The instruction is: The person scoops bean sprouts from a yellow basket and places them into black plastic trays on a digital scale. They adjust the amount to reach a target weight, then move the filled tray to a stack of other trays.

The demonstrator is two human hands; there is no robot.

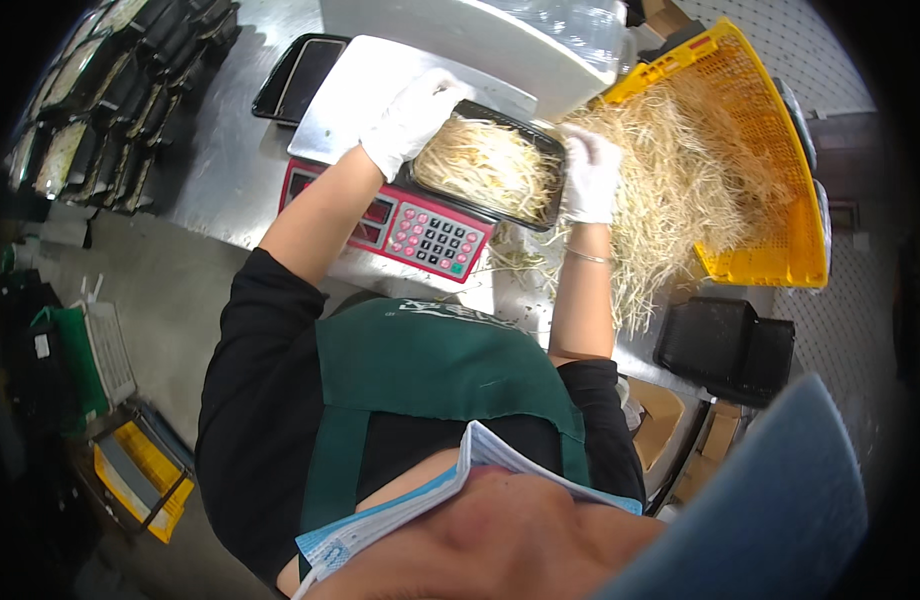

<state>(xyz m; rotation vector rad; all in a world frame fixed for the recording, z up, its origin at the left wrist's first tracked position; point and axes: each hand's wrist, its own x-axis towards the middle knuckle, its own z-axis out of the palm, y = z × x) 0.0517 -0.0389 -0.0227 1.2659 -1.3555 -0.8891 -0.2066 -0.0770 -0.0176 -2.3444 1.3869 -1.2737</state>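
Note:
A black plastic tray (pixel 471 196) full of pale bean sprouts (pixel 490 161) is between my two gloved hands, tilted over the right part of a weighing scale's metal platform (pixel 347 97). My left hand (pixel 419 116), in a white glove, holds the tray's left end. At the opposite end, my right hand (pixel 591 169) grips the rim, its fingers partly hidden. Whether the tray's base touches the platform cannot be seen. The scale's red keypad panel (pixel 434 236) faces me. Just right of my right hand lies a large heap of bean sprouts (pixel 670 165).
The heap spills from a tipped yellow plastic crate (pixel 794 225). Stacked black trays (pixel 707 341) stand at the table's right edge. Filled trays (pixel 115 97) are stacked far left. A phone (pixel 310 79) lies in a black tray behind the scale, near a white foam box (pixel 460 37).

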